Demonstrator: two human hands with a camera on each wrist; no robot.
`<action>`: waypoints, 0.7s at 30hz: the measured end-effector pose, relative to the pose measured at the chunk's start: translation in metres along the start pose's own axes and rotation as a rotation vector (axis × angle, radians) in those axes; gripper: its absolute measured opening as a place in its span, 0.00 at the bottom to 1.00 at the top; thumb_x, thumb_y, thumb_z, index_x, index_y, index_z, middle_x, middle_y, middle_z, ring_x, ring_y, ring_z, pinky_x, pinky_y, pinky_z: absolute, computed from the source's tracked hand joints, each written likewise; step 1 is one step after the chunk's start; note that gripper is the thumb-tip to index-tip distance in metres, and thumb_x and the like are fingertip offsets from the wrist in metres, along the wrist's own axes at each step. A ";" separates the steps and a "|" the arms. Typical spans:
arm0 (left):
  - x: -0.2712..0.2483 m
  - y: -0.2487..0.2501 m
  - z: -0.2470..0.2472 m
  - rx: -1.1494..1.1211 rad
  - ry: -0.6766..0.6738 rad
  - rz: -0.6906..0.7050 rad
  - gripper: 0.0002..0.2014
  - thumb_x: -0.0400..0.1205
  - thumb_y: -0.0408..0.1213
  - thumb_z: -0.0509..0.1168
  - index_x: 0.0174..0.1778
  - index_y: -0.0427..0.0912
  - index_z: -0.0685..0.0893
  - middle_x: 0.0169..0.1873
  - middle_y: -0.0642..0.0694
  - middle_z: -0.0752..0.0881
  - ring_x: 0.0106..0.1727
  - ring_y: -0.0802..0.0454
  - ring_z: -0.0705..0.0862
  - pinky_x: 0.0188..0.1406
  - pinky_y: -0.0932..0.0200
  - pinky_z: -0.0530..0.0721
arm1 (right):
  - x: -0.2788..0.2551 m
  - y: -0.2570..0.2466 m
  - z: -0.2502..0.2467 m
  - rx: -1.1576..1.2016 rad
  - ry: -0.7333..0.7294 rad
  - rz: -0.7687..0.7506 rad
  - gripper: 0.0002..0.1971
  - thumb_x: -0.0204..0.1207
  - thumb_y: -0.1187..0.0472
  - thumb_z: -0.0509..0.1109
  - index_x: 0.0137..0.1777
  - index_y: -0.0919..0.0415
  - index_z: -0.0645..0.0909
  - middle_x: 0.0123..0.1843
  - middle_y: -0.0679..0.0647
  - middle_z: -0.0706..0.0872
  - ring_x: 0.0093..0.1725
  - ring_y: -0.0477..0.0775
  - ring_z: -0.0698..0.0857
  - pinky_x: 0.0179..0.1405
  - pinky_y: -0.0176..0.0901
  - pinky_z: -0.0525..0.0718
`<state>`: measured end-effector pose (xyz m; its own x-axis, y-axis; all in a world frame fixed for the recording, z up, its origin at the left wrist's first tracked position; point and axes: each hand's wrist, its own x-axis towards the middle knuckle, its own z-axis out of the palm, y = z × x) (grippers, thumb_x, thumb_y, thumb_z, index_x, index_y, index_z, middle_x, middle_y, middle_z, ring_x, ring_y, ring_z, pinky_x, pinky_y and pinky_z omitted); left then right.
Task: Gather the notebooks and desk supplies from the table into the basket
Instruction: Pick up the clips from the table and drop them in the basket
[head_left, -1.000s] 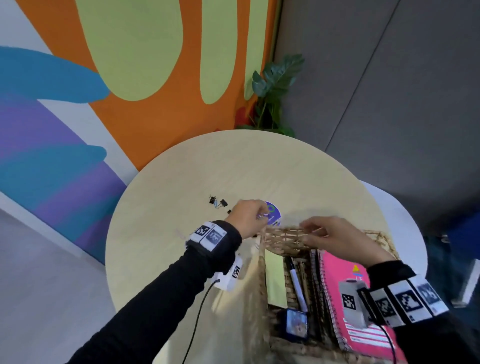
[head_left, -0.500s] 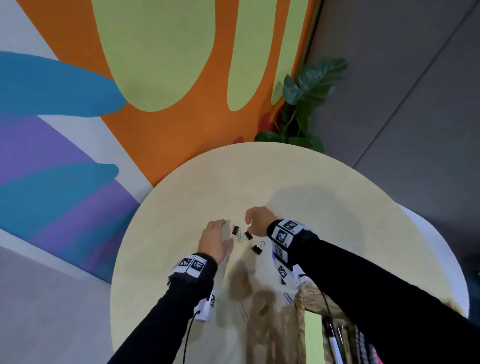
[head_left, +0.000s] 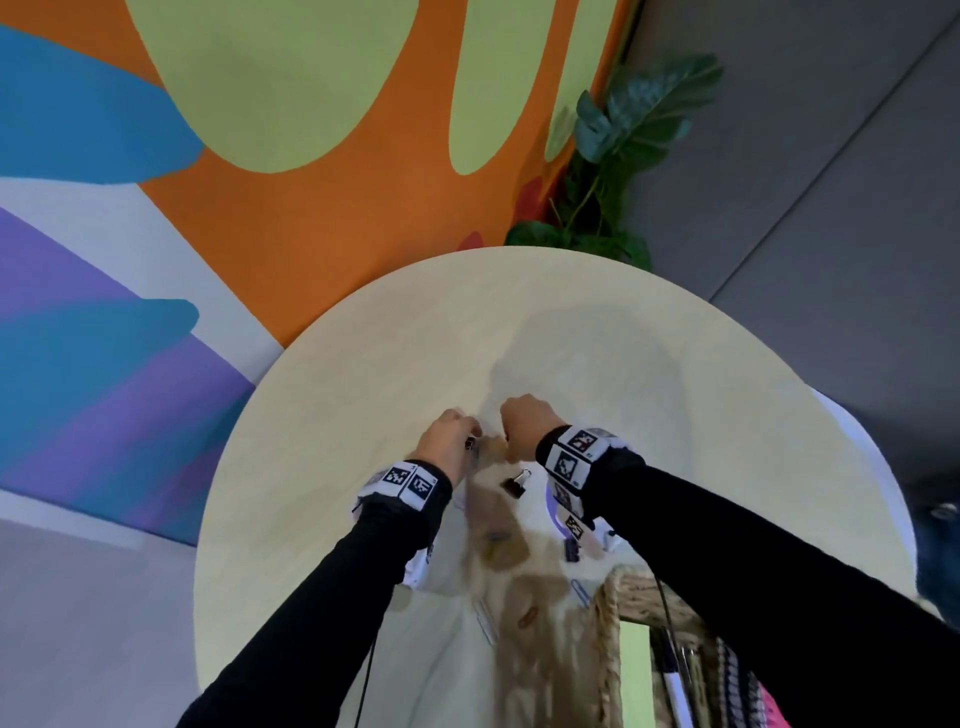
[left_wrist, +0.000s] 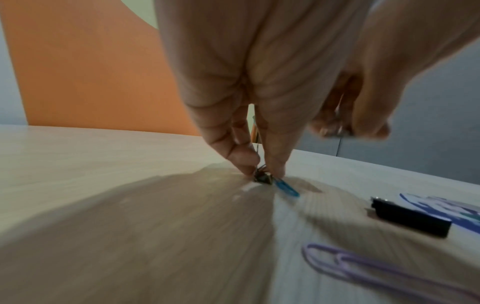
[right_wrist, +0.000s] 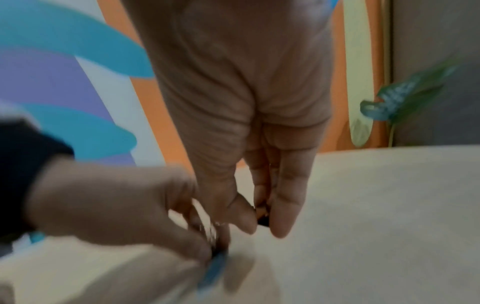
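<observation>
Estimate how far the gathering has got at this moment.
Partway. The basket already holds notebooks and pens. The left hand pinches a small binder clip beside a blue paperclip; the right hand pinches another small dark clip. Left on the table: a black binder clip and a purple paperclip.

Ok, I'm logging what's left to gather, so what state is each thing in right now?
Left hand: pinching a small black binder clip on the round pale wooden table.
Right hand: pinching a small dark clip.
Blue paper clip: flat on table.
Lilac paper clip: flat, untouched.
Woven wicker basket: open, partly filled.
</observation>
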<state>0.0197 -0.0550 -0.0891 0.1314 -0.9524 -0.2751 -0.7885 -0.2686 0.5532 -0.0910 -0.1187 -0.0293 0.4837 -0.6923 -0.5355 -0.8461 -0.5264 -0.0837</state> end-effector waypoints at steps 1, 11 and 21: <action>0.001 0.002 -0.001 0.011 -0.002 -0.007 0.14 0.75 0.32 0.68 0.56 0.38 0.85 0.53 0.40 0.82 0.59 0.39 0.83 0.52 0.59 0.76 | -0.010 0.006 -0.009 0.029 0.024 0.000 0.12 0.71 0.62 0.74 0.52 0.68 0.82 0.57 0.63 0.88 0.57 0.63 0.86 0.47 0.45 0.80; -0.016 0.029 -0.037 -0.117 0.172 -0.005 0.06 0.75 0.27 0.70 0.46 0.37 0.89 0.52 0.38 0.90 0.51 0.41 0.87 0.55 0.58 0.79 | -0.225 0.063 -0.028 0.377 0.272 0.023 0.08 0.64 0.63 0.73 0.44 0.62 0.84 0.37 0.52 0.86 0.36 0.51 0.80 0.39 0.43 0.79; -0.136 0.161 -0.079 -0.118 -0.070 0.379 0.06 0.75 0.38 0.73 0.43 0.40 0.88 0.42 0.47 0.89 0.38 0.54 0.86 0.29 0.81 0.75 | -0.222 0.070 0.115 0.146 -0.055 0.164 0.16 0.71 0.56 0.71 0.53 0.68 0.85 0.55 0.64 0.88 0.57 0.64 0.86 0.49 0.49 0.82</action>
<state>-0.0773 0.0201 0.0999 -0.2003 -0.9761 -0.0847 -0.6984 0.0816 0.7110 -0.2833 0.0553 -0.0133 0.3276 -0.7323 -0.5970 -0.9377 -0.3297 -0.1101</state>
